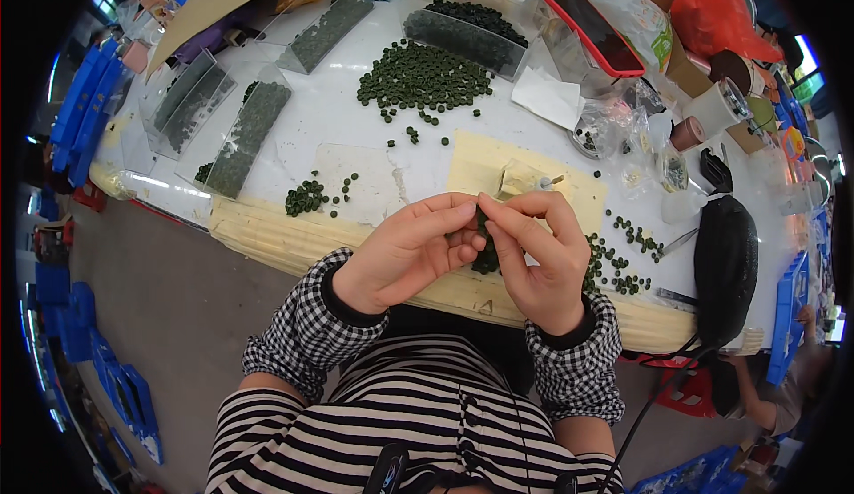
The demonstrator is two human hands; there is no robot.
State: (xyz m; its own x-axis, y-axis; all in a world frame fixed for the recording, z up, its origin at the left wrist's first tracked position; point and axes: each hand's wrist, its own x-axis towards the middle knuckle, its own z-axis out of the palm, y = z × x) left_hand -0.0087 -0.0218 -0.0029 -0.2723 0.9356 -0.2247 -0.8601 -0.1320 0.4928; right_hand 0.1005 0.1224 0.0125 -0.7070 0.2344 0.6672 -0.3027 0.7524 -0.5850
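Meeting over yellow sheet: left hand, right hand, fingertips close, can't tell if clamped on anything. Green pile beyond sheet, small pile left, loose pellets right.

Ahead-left of the hands, a bare strip of counter opens between the small heap and big heap. A pale block stands close ahead; loose beads, tweezers and a black bag obstruct the right; clear boxes hem the left.
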